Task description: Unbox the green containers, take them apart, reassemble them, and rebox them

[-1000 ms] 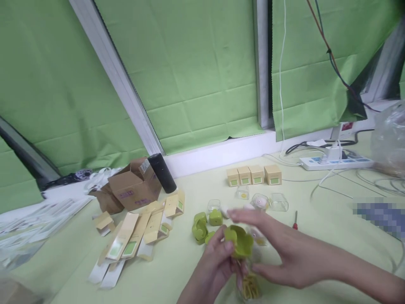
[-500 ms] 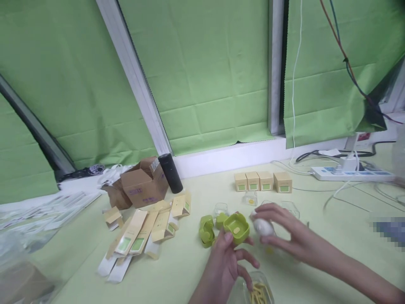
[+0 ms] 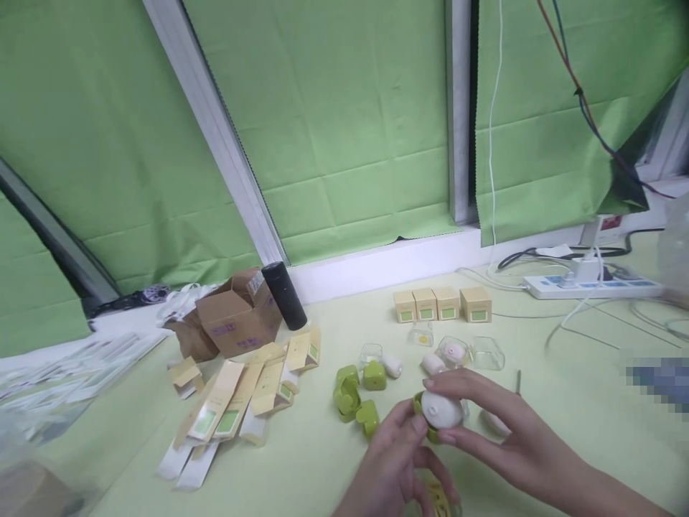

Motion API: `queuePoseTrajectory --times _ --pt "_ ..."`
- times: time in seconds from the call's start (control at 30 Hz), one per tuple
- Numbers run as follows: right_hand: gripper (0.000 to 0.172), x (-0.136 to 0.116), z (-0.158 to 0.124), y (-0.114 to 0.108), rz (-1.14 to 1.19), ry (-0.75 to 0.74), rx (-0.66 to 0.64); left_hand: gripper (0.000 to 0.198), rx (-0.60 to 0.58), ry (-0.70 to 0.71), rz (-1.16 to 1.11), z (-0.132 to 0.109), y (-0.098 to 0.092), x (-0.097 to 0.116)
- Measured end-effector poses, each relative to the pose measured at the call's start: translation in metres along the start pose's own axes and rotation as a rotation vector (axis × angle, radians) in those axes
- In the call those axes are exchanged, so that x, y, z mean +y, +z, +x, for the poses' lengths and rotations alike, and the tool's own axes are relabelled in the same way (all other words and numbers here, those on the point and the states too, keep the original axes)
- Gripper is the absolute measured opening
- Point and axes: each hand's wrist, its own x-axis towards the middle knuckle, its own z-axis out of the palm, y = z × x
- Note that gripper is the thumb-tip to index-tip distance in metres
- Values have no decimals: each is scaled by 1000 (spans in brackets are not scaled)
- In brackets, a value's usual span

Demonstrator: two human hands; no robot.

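Low in the frame, right of centre, a rounded white piece (image 3: 442,410) sits at the mouth of a green holder (image 3: 433,436), and the two touch or nearly so; how far it is seated cannot be told. The fingers of the right hand (image 3: 498,424) grip the white piece, thumb below and forefinger above, coming in from its right. The fingers of the left hand (image 3: 397,446) are closed on the green holder from the lower left, thumb near the white piece. Both hands are therefore about equally near. The white piece looks slightly longer across the frame than up it, with a small round mark facing the camera. Under the left hand, at the bottom edge, lie yellow strips (image 3: 440,497), partly hidden.

Left of the hands on the table (image 3: 301,459) are loose green pieces (image 3: 375,375).

As for writing, four small tan boxes (image 3: 476,306) right of centre each show a green panel edged in white, with faint print above it, too small to read. Flattened tan cartons (image 3: 229,391) at lower left carry similar green panels. The brown cardboard box (image 3: 237,319) bears purple lettering that cannot be made out. No brand is legible.
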Motion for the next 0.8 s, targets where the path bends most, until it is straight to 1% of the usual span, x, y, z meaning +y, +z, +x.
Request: queuePoseTrajectory --times 0.1,0.23,0.3,0.4,0.5,0.57,0.67,0.73,0.8 --pt "37 2 0 2 -63 -78 -14 40 1 8 -15 0 3 -1" --pt "40 3 -3 8 -187 -176 -43 41 -73 39 -230 3 7 -10" --pt "42 2 -6 10 -194 -202 -55 42 -90 42 -296 4 9 -17" --pt "44 -1 -9 10 -135 -214 -48 45 -54 65 -327 5 10 -24" --pt "46 -5 -11 9 -112 -222 -22 38 -28 62 -318 6 11 -27" --pt "45 -6 -12 8 -138 -227 -54 35 -9 78 -301 6 13 -28" --pt "43 -7 -10 7 -175 -229 -123 35 66 99 -291 7 16 -28" --pt "42 -8 -9 7 -179 -236 -136 39 108 76 -273 7 18 -28" --pt "42 -10 -8 6 -176 -253 -143 43 125 47 -257 6 18 -28"
